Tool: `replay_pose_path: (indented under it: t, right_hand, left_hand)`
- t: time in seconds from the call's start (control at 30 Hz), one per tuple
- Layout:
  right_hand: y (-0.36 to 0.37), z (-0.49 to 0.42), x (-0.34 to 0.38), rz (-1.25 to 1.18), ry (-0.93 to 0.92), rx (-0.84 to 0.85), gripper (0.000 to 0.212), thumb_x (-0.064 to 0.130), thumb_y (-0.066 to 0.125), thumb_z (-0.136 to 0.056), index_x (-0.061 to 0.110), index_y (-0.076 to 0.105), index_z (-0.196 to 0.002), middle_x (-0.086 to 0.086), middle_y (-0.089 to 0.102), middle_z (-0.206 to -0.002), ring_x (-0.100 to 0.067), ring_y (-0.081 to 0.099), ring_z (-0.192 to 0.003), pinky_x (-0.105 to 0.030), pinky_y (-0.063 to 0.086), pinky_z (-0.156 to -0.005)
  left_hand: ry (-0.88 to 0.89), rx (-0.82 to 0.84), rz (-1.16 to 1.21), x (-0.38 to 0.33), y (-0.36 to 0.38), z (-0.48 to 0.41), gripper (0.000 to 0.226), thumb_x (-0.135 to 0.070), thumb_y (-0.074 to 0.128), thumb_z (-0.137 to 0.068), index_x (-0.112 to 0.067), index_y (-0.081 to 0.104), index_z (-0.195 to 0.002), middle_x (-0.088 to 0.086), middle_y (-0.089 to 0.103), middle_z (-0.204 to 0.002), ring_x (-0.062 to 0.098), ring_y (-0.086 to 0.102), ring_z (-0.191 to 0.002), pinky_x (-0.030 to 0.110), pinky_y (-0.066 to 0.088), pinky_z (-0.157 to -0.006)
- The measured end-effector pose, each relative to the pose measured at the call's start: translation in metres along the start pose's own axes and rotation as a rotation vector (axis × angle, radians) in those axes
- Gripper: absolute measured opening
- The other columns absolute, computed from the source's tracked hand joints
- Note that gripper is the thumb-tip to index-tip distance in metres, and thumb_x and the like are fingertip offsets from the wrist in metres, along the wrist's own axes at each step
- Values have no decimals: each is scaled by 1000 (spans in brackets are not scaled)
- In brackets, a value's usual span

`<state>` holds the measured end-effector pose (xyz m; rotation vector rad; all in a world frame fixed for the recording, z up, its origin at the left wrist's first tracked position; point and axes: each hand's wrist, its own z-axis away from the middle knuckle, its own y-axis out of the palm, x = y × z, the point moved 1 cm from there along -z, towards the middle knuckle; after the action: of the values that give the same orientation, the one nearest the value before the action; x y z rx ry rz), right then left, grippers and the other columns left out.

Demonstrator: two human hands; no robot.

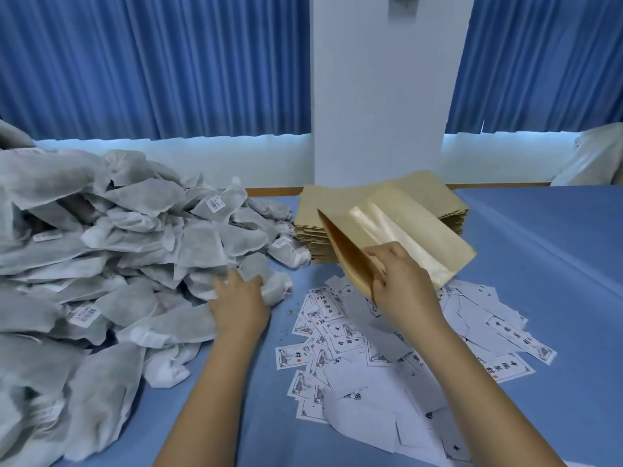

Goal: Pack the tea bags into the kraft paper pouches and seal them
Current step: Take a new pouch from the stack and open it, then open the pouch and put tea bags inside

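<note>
Bright even light, daylight glow below curtains [151, 62], faint shadows, edges warped, pic soft

1. The stack [312, 224] of pouches lies on the table [546, 257], towards its back edge.
2. The heap [118, 251] of tea bags lies left of the stack, its nearest bags just beside the stack, and spreads forward from there.
3. One pouch [414, 230] is tilted in front of the stack and partly over it, off the table.
4. The right hand [404, 291] pinches that pouch's near end, in front of the stack.
5. The left hand [239, 308] lies front-left of the stack, on the heap's edge.
6. Labels [340, 345] lie strewn on the table in front of the stack, below the pouch.
7. A pillar [377, 96] stands behind the stack, with curtains [151, 62] either side.
</note>
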<state>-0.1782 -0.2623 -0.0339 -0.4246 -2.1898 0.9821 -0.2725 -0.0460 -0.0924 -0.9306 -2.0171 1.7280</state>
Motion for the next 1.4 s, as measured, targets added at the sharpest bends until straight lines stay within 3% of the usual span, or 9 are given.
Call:
replay_pose_path:
  t: [0.23,0.37,0.6,0.73,0.83,0.9,1.07,1.23,1.4]
  right_hand:
    - [6,12,0,137,118,276,59,0,47,-81,29,52,-133,5,54,-131,-23,58,-106,-29,47,-80]
    - [9,15,-2,164,183,341,57,2,50,-78,26,54,-130,1,61,-121,-24,58,-104,-29,47,-79]
    - [17,11,-8,-42,281,269,46,2,50,-80,19,53,-123,2,58,-118,-22,57,-99,-25,39,-70]
    - [21,11,-6,-87,306,169,22,-1,48,-77,19,41,-82,1,50,-81,-19,46,-69,-31,32,-54]
    - [23,13,-1,-235,259,88,27,0,49,-78,18,33,-67,2,44,-64,-14,36,-56,-24,25,-48]
    - [21,14,-1,-356,233,9,31,2,51,-83,17,31,-64,4,41,-59,-13,32,-55,-21,26,-48]
    - [9,7,-13,-603,350,-88,33,6,55,-86,19,31,-67,3,34,-62,-15,28,-60,-26,26,-53]
    - [-4,1,-17,-813,396,-107,27,0,55,-85,17,39,-71,-8,36,-69,-18,32,-63,-29,25,-58]
    - [-17,-2,-21,-994,448,-117,29,-3,53,-87,16,40,-70,-8,37,-64,-17,32,-57,-28,24,-50]
  left_hand:
    - [248,-144,99,-13,9,-14,54,-48,60,-86,-11,56,-125,15,43,-130,30,37,-122,37,30,-102]
    - [141,33,96,-17,29,-26,74,-55,50,-90,-29,18,-151,24,16,-152,37,14,-141,42,14,-115]
    - [68,-28,15,-27,5,-13,35,-41,51,-90,-25,58,-120,20,47,-123,37,35,-117,40,27,-103]
    - [215,-673,1070,-46,-50,20,19,-26,67,-83,-24,56,-99,-1,56,-111,15,53,-102,18,40,-89]
    - [345,-174,1853,-77,-67,54,24,-25,67,-82,-24,58,-104,-14,72,-95,4,69,-87,18,53,-76]
    - [426,68,1722,-96,-59,68,19,-22,66,-79,-22,63,-98,-11,73,-85,6,70,-80,21,54,-71]
    - [526,66,1515,-96,-42,64,39,-23,66,-80,-6,59,-115,-6,69,-98,4,65,-93,17,49,-76]
    - [668,-19,1167,-91,-36,58,27,-35,63,-78,-38,56,-104,6,50,-111,7,54,-98,14,44,-82]
    - [886,-36,803,-91,-25,58,38,-36,58,-83,-23,58,-118,-4,33,-117,7,44,-106,23,47,-83]
